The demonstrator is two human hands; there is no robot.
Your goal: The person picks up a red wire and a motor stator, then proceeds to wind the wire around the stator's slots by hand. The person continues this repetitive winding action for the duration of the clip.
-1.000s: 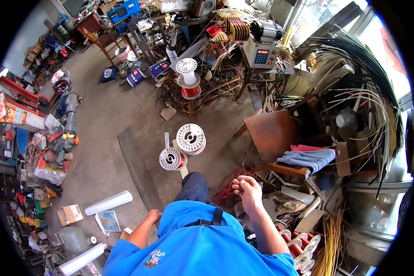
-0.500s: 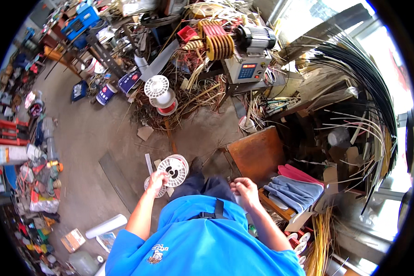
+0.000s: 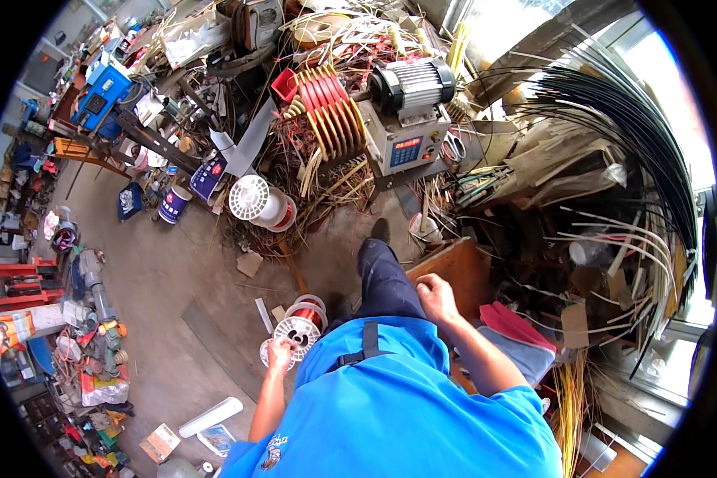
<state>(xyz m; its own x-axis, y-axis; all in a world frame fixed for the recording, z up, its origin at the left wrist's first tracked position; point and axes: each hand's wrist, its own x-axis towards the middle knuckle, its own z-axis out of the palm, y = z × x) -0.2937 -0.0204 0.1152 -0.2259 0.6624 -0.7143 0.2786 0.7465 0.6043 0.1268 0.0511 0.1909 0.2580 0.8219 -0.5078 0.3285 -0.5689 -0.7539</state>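
Below me on the left, a spool of red-brown wire (image 3: 303, 325) with white slotted flanges is at my left hand (image 3: 280, 353). The fingers are closed at its near flange. Part of another white spool (image 3: 266, 351) shows beside that hand, low and partly hidden. My right hand (image 3: 436, 298) is out in front of my right hip with its fingers curled, and nothing shows in it. Behind it stands a brown wooden board (image 3: 464, 271). My leg (image 3: 384, 279) is stretched forward over the floor.
A motor-driven winding machine (image 3: 410, 135) with red-and-yellow grooved wheels (image 3: 331, 111) stands ahead on a cluttered bench. A larger white spool (image 3: 261, 203) stands before it among scraps. Black rods (image 3: 613, 103) arch at the right. Folded cloths (image 3: 518, 338) lie beside my right arm.
I have stepped forward toward the machine, and one leg now reaches ahead. The spool at my left hand shows more of its wire. My right hand has risen in front of the board.
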